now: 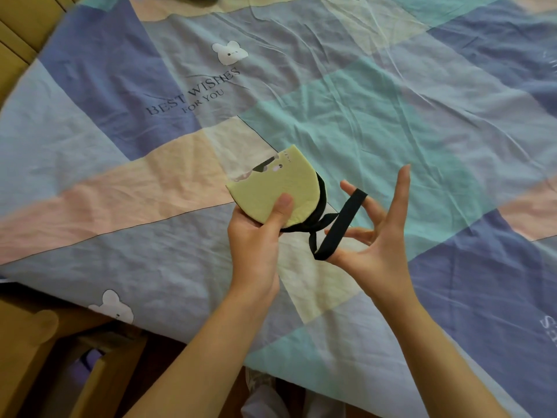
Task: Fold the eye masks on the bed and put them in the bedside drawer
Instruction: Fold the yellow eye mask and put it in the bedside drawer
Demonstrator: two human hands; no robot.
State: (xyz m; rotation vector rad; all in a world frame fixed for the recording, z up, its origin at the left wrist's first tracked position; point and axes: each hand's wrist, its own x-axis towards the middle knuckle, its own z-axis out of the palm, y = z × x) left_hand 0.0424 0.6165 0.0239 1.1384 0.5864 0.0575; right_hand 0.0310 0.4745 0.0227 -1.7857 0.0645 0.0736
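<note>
From the camera on my head, looking down, I see my left hand [256,236] gripping the folded eye mask [271,188], pale green and doubled into a half-round, my thumb pressed on its top face and my other fingers tucked beneath it. I hold it in the air above the bed sheet [391,101], a checked cloth of blue, teal, pink and cream with small white bears and the words "BEST WISHES FOR YOU" printed on it. The mask's black strap [339,226] wraps around the curved edge of the fold and runs off to my right hand [373,245], which is spread wide, palm turned up; the strap is looped taut over two of those fingers [349,188], stretched rather than pinched. At the lower left, beside the bed, stands light wooden furniture [27,342] with an open gap; I cannot tell what lies inside it.
</note>
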